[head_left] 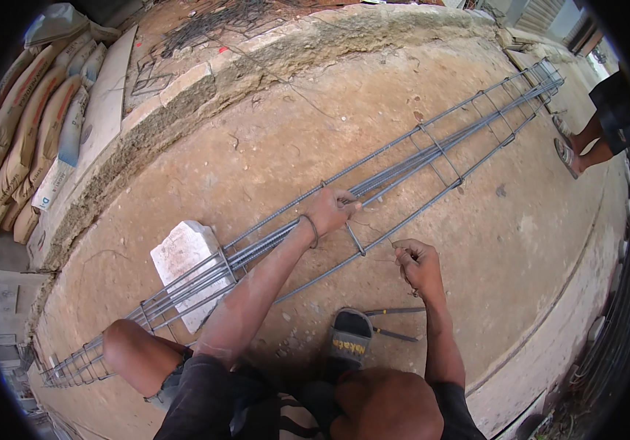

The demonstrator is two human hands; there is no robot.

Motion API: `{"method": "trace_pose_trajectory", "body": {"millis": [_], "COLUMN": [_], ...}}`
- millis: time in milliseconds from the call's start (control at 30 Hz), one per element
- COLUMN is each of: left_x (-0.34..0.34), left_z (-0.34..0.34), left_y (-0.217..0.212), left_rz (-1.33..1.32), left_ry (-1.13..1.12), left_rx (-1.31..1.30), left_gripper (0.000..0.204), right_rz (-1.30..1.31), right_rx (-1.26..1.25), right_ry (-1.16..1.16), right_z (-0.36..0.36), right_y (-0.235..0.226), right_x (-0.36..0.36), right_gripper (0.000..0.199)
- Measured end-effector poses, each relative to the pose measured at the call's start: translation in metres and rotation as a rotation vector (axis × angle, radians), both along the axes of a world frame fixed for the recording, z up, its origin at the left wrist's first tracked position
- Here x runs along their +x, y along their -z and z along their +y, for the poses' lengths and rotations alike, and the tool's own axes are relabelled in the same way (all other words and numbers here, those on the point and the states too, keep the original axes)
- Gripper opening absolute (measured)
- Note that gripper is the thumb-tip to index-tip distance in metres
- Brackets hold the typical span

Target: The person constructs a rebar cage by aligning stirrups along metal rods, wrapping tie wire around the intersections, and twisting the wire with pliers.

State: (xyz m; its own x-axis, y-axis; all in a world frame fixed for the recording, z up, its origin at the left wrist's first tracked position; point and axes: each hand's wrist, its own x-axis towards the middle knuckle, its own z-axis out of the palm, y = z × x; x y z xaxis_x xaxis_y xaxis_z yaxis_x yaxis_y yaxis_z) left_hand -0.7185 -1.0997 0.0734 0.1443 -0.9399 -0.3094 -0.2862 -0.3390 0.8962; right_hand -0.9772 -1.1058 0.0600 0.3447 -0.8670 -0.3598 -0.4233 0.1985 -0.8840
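Now we grip with our left hand (pixel 333 208) closed around the long grey steel rebar cage (pixel 374 183) lying on the concrete ground (pixel 271 139), while our right hand (pixel 416 262) pinches a thin tie wire (pixel 379 258) beside it, so tying a stirrup seems in hand, and next the wire probably needs looping around the bar.

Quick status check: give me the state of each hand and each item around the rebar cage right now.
Left hand: closed around a top bar of the cage.
Right hand: pinched shut on thin tie wire, beside the cage.
Rebar cage: lying flat along the ground, one part resting on the block.
Stone block: lying under the cage.
Cement sacks: stacked, leaning at the left.
Sandal: worn, flat on the ground.
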Motion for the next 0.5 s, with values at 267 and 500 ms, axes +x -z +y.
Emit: {"method": "trace_pose_trajectory", "body": {"millis": [267,500], "left_x": [0.013,0.002], "left_z": [-0.002,-0.009], "left_y": [0.037,0.043], "left_rz": [-0.693,-0.816], "left_ry": [0.057,0.171], "left_rx": [-0.306,-0.34], "left_gripper": [0.016,0.022], "right_rz": [0.42,0.087], "right_rx": [-0.493,-0.2], "right_ry": [-0.015,0.116], "right_z": [-0.031,-0.041], "right_y": [-0.013,0.036], "right_x": [0.002,0.026], "right_gripper": [0.017,0.013]}}
